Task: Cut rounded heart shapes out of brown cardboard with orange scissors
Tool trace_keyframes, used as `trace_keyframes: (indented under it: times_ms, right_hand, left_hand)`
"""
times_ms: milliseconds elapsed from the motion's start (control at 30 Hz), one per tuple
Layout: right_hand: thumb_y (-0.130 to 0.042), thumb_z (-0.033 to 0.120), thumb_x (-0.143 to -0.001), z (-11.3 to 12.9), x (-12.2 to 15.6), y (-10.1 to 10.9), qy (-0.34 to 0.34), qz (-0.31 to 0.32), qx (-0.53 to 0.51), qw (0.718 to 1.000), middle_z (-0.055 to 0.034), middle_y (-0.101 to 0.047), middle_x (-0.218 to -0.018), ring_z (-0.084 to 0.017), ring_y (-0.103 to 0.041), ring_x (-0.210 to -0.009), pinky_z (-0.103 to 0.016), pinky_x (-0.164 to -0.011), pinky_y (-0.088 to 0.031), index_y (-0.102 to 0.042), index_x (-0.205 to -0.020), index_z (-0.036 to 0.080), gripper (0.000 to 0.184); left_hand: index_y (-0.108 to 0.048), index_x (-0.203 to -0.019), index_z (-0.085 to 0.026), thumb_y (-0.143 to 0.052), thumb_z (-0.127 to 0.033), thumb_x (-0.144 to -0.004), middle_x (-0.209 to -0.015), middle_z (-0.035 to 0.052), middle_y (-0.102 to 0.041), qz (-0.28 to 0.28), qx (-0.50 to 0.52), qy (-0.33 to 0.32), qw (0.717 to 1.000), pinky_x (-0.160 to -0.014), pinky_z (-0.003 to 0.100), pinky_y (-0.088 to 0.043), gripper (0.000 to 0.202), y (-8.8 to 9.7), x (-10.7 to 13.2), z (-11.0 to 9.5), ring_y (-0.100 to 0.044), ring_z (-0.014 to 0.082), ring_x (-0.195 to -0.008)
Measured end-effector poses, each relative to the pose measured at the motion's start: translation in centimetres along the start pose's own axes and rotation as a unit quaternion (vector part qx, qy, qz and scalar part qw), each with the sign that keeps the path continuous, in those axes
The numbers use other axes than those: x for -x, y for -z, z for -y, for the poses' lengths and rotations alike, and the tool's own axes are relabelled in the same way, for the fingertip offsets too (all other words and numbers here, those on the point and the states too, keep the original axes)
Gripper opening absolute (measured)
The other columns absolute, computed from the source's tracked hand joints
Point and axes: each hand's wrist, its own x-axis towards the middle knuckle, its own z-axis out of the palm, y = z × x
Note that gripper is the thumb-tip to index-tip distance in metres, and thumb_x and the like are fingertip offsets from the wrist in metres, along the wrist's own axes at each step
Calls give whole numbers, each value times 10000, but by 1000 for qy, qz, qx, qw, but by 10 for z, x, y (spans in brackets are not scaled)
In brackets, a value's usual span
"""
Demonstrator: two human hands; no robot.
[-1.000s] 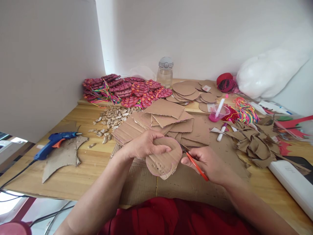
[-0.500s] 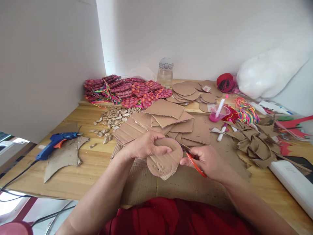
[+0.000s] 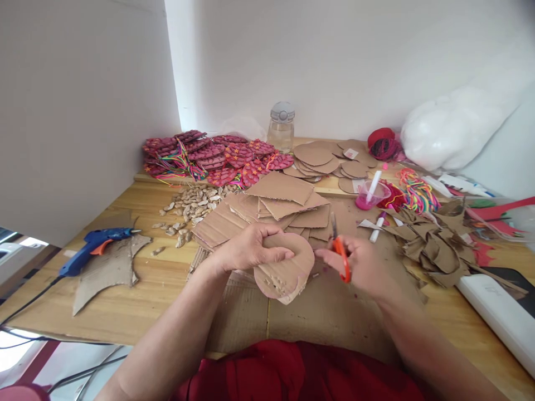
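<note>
My left hand (image 3: 246, 250) is closed on a rounded cardboard cutout (image 3: 286, 270), thumb across its top face, holding it above a flat cardboard sheet (image 3: 326, 312). My right hand (image 3: 361, 264) grips orange-handled scissors (image 3: 339, 253). Their blades point up and away, just right of the cutout and off its edge; the hand is slightly blurred. Right behind both hands lies a pile of cardboard squares (image 3: 280, 203).
A blue glue gun (image 3: 94, 245) rests on a cardboard scrap at the left. Seeds (image 3: 192, 203), red decorated discs (image 3: 217, 156), a bottle (image 3: 281, 125), cardboard circles (image 3: 317, 156), a pink cup (image 3: 370, 195), coloured cords (image 3: 418, 192) and cardboard offcuts (image 3: 434, 245) fill the back and right.
My right hand has swung the scissors from lying against the cutout's right edge to pointing upward, clear of it. My left hand and the cutout have shifted slightly.
</note>
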Motion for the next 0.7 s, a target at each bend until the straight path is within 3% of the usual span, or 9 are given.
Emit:
trace_keyframes:
  times_ms: [100, 233, 400, 567, 700]
  right_hand:
    - [-715, 592, -804, 2, -2, -7, -12, 75, 14, 997, -3, -647, -632, -176, -554, -582, -271, -538, -393, -655, -713, 198, 410]
    - [-762, 486, -771, -2, -2, -11, 12, 137, 128, 982, -6, -649, -651, -208, -580, -661, -284, -600, -381, -684, -714, 203, 299]
    - [-766, 405, -773, -6, 0, -17, 44, 166, 231, 957, -36, -685, -773, -205, -577, -717, -275, -622, -345, -712, -798, 214, 200]
    - [-662, 398, -866, 3, 6, -23, 83, 192, 286, 935, -65, -692, -772, -198, -584, -693, -276, -621, -332, -700, -774, 199, 223]
    - [-582, 383, -917, 7, 11, 1, 73, 150, 303, 938, -67, -704, -718, -208, -606, -626, -289, -575, -322, -675, -730, 204, 276]
  left_hand:
    - [-701, -960, -139, -820, -375, -777, -827, 7, -669, -14, 56, -7, 998, -629, 212, -476, 322, -1, 2, -3, -601, 119, -706]
    - [-678, -976, -154, -844, -313, -763, -833, 3, -683, -48, 132, -45, 989, -633, 207, -495, 314, -3, 4, -7, -614, 110, -689]
    - [-612, -1313, -229, -850, -225, -761, -1021, 40, -734, -57, 214, -143, 965, -773, 261, -555, 601, -5, 1, -5, -683, 164, -880]
    - [-678, -1237, -194, -855, -223, -758, -1000, 44, -744, -74, 204, -159, 963, -781, 244, -549, 511, -5, -1, -3, -681, 147, -862]
    - [-672, -1248, -171, -866, -248, -741, -1046, 64, -742, -98, 176, -146, 968, -812, 259, -544, 549, -5, 1, -4, -679, 160, -904]
